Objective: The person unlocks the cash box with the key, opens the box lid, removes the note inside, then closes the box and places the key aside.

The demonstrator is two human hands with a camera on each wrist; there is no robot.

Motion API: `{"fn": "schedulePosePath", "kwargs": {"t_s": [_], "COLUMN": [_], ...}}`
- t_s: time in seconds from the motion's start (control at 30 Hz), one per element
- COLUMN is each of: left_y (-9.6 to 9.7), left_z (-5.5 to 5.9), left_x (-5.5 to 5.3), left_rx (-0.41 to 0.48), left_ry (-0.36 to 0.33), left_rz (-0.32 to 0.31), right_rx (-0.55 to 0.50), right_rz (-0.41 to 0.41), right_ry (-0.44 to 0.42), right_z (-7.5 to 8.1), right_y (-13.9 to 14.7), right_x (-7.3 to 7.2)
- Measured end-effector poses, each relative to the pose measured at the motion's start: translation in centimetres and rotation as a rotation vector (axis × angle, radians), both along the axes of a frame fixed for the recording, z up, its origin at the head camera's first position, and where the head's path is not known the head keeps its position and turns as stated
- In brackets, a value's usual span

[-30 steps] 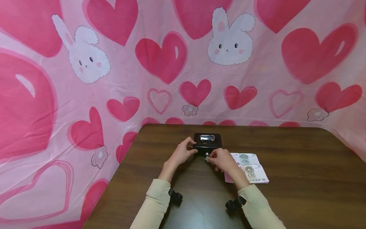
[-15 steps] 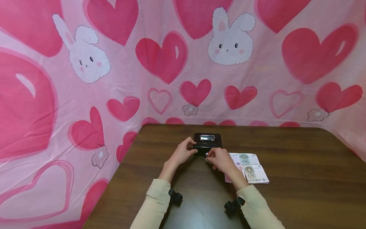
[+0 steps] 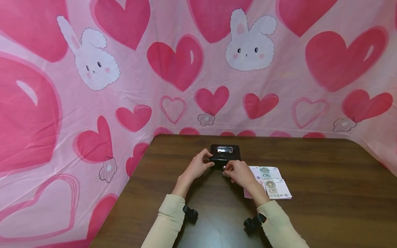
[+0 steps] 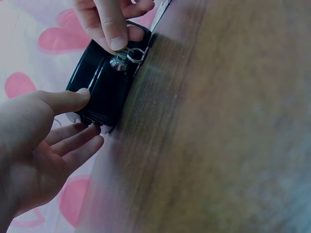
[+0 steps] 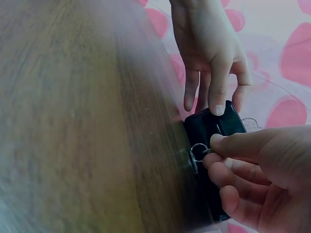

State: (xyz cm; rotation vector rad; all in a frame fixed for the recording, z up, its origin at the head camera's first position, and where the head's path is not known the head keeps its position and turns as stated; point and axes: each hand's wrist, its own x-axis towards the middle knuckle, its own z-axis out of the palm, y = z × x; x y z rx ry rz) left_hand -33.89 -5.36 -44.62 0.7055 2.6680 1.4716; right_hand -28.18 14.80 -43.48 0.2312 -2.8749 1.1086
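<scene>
A small black cash box (image 3: 221, 159) with a silver top handle (image 3: 224, 150) stands lid down on the wooden table. At its left end my left hand (image 3: 196, 166) grips it, the thumb on the front and the index finger on the side. The other fingers of that hand spread loosely, as the left wrist view shows. My right hand (image 3: 240, 172) pinches a small key (image 5: 208, 151) between thumb and index finger at the round silver lock (image 4: 118, 63) on the box's front. From the key hangs a metal ring (image 5: 192, 151).
Right of the box lies a stack of banknotes (image 3: 277, 188), partly behind my right wrist. The dark wooden table (image 3: 328, 186) reaches back to a pink cloth (image 3: 214, 77) printed with hearts and rabbits. Black wrist cameras (image 3: 252, 224) sit on both forearms.
My right hand has turned and shifted slightly left at the lock, so its fingers now cover more of the lock and key in the head view. The left hand and box stay put.
</scene>
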Motion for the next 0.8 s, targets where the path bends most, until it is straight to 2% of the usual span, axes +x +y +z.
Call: {"fn": "schedulePosePath", "kwargs": {"t_s": [0.13, 0.3, 0.43, 0.53, 0.7, 0.8], "left_y": [0.0, -0.1, 0.0, -0.1, -0.8, -1.5], "left_z": [-0.2, -0.3, -0.2, -0.1, 0.2, 0.6], "left_x": [0.0, 0.0, 0.0, -0.1, -0.5, -0.7], "left_rx": [-0.009, -0.032, -0.046, -0.083, -0.231, -0.341], "left_ry": [0.002, 0.046, 0.078, 0.117, 0.210, 0.269], "left_rz": [0.002, 0.001, -0.006, -0.007, 0.031, 0.063], "right_rx": [-0.011, -0.033, -0.059, -0.065, 0.003, 0.061], "right_rz": [0.006, 0.019, 0.014, -0.025, -0.133, -0.141], "right_ry": [-0.032, -0.038, 0.016, 0.084, 0.230, 0.258], "right_z": [0.1, 0.5, 0.9, 0.8, 0.7, 0.8], "right_y": [0.5, 1.5, 2.7, 3.8, 6.0, 7.4], "right_x": [0.1, 0.1, 0.1, 0.2, 0.2, 0.1]}}
